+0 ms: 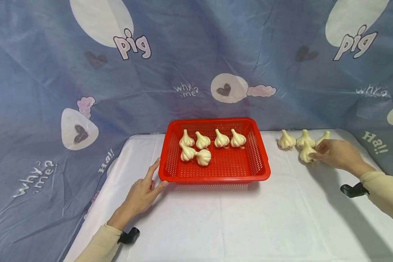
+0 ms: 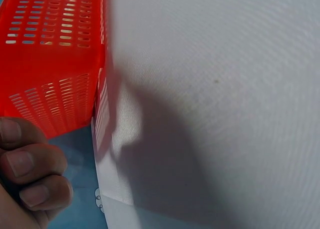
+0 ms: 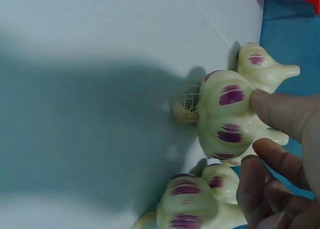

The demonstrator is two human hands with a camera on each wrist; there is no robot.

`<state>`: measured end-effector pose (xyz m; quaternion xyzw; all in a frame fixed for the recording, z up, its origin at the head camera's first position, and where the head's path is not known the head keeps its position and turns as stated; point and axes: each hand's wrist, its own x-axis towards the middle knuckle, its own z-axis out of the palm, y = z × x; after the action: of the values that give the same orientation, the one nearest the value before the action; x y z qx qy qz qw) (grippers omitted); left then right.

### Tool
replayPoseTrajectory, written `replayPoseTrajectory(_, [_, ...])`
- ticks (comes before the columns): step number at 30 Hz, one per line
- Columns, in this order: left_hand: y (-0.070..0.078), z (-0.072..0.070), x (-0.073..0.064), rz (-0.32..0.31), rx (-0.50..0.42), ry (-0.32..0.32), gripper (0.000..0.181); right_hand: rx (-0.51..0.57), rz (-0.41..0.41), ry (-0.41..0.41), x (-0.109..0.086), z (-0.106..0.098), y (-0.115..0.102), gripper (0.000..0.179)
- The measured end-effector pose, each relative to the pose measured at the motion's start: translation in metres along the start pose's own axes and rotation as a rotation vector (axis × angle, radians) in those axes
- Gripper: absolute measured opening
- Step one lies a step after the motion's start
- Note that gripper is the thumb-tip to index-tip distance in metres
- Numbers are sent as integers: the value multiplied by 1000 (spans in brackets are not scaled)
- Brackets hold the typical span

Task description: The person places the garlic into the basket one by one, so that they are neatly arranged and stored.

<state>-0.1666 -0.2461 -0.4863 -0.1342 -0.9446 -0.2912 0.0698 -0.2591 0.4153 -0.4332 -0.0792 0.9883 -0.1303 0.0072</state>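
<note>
- Far left: the left hand [image 1: 141, 194] has thumb and index stretched out against the basket's corner, other fingers curled round nothing. It's a light touch, not a grip, so imo a bump could make the basket skid on that white cloth [image 1: 229, 225].
- Just right of that hand is the red basket [image 1: 216, 179]. If those two fingers shoved too hard, it'd probably swing toward the right hand.
- Inside it, six garlic bulbs [image 1: 203, 157] sit mostly toward the left hand's side and the back. They're round and loose, so I reckon a jolt would set a few rolling.
- Well over to the right, just left of the right hand: a loose garlic bulb [image 1: 286, 140] that a sideways sweep could clip.
- The front bulb [image 1: 306, 153] is right at the right hand's fingertips, overlapping the bulb behind [image 1: 305, 137]. Lifting it carelessly could drag that one along.
- The right hand [image 1: 342, 154] seems to pinch the front bulb between thumb and index; can't tell how firmly. Smooth-looking skin, so a weak pinch might slip.
</note>
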Motion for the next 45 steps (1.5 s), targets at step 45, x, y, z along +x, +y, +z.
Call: replayPoseTrajectory(45, [-1,0,-1,-6,22,0,82,22,-56,-42,-2,19,1,75])
